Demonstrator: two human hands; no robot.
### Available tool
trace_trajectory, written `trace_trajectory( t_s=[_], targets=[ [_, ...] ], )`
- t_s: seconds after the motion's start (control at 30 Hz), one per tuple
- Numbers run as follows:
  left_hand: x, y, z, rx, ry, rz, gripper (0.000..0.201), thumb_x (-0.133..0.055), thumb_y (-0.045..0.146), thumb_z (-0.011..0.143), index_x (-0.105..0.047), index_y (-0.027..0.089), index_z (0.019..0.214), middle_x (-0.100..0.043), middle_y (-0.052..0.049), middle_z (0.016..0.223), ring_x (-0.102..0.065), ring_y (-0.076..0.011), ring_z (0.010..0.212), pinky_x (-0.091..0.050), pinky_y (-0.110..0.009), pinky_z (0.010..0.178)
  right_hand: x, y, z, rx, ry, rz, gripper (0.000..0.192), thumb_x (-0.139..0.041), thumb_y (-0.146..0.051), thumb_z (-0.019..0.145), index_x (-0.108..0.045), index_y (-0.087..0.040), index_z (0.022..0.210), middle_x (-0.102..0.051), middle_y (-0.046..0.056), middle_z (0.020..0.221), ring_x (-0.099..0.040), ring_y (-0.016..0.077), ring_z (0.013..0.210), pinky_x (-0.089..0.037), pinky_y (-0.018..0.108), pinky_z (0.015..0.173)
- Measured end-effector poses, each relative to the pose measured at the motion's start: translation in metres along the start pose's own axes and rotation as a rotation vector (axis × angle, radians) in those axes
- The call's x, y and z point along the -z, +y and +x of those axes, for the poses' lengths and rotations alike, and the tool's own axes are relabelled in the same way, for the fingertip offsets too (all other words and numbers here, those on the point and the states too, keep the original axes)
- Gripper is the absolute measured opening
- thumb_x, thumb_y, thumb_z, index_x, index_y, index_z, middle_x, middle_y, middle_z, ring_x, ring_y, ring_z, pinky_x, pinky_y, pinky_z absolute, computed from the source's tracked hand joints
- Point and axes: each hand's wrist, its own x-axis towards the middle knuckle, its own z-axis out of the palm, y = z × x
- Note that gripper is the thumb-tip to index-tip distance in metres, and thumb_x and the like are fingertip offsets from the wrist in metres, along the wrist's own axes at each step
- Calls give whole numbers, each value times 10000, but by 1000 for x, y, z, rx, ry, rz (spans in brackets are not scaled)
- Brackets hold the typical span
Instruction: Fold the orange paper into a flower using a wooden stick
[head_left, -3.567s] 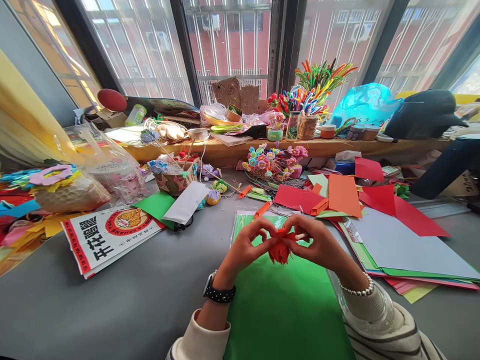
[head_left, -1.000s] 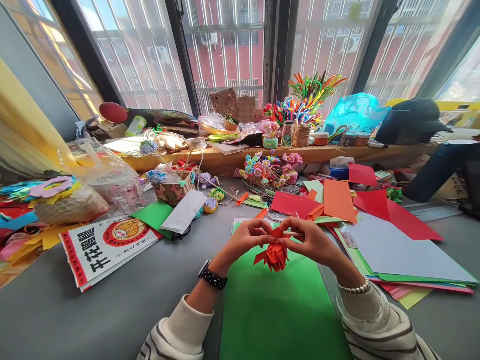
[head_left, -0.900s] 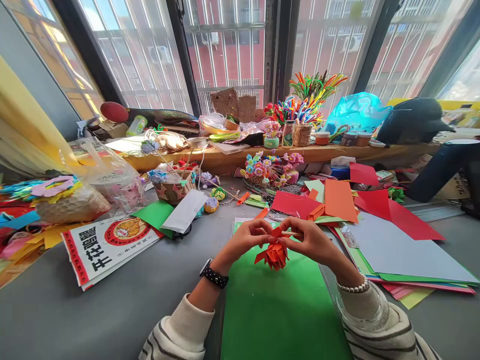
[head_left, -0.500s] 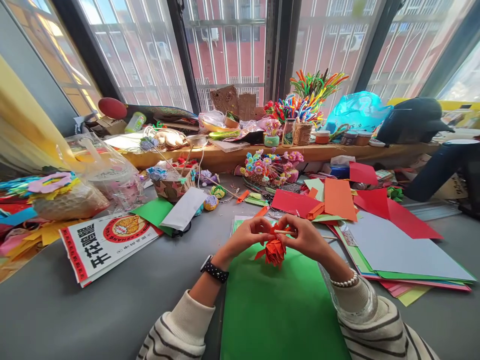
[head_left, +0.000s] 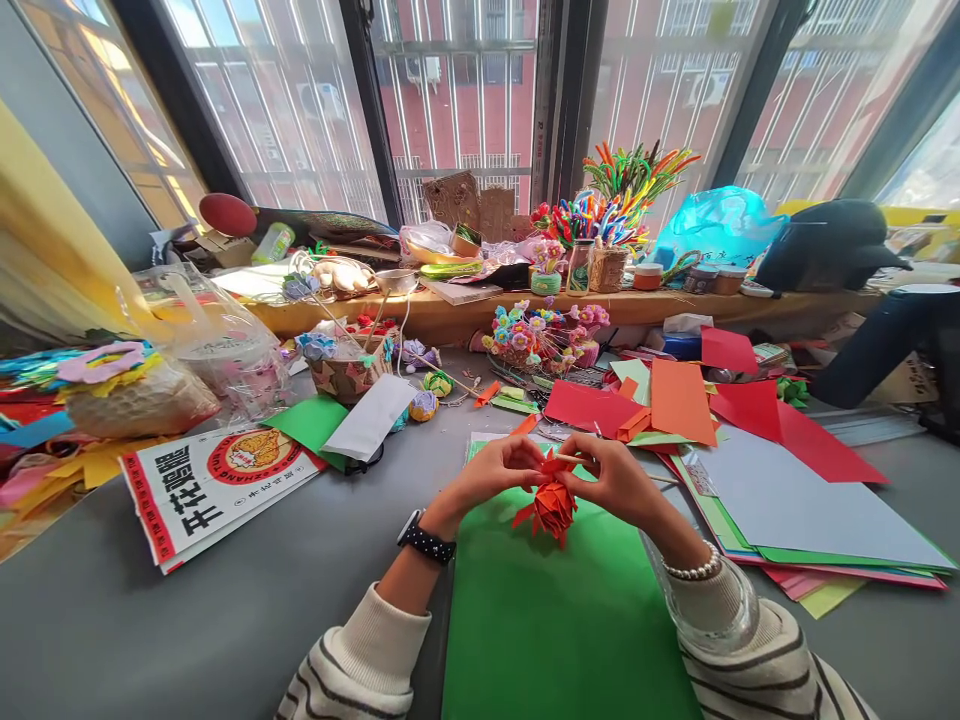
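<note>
Over the green mat (head_left: 562,630), both my hands meet at an orange folded-paper flower (head_left: 555,508), its layered bloom tilted down toward me. My left hand (head_left: 491,475) pinches the upper petals from the left with thumb and fingertips. My right hand (head_left: 615,480) is closed on a thin pale stick (head_left: 568,459) that lies across the top petals. The right thumb presses close beside the flower. My fingers hide part of the upper petals and much of the stick.
Red and orange paper sheets (head_left: 681,400) and a stack of coloured paper (head_left: 810,500) lie to the right. At left are a printed paper bag (head_left: 217,490) and a white sheet (head_left: 371,415). Behind stand a flower basket (head_left: 349,375) and pipe cleaners (head_left: 637,180).
The flower's bloom has turned slightly and shows more of its layered front. Both hands keep nearly the same grip and place; the whole view has shifted a little.
</note>
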Motion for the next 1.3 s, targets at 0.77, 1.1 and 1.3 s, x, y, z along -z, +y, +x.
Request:
trace_trajectory(
  t_s=[0.77,1.1,1.3],
  targets=[
    [3,-2,0,-60,47,168,279,-685,359,599,-593,112,692,-589,-9,651,-522,-108,620,-407,-228,599,17,-6,22,133,-209,-218,45,-563,-204,726,-581,-166,709,-629,-9,662,-534,108,594,-314,191,517],
    [5,-3,0,-36,94,118,231,-682,312,605,-628,118,718,-614,-5,651,-541,-113,615,-421,-239,619,15,-4,29,123,-197,-257,126,-587,-278,738,-577,-168,679,-613,-18,625,-524,102,575,-279,190,492],
    [4,-1,-2,-60,109,144,219,-689,309,590,-643,118,687,-628,-8,625,-551,-114,605,-429,-235,619,17,-4,27,185,-223,-218,113,-572,-260,767,-582,-162,711,-618,-4,660,-519,103,595,-309,186,520]
  ],
)
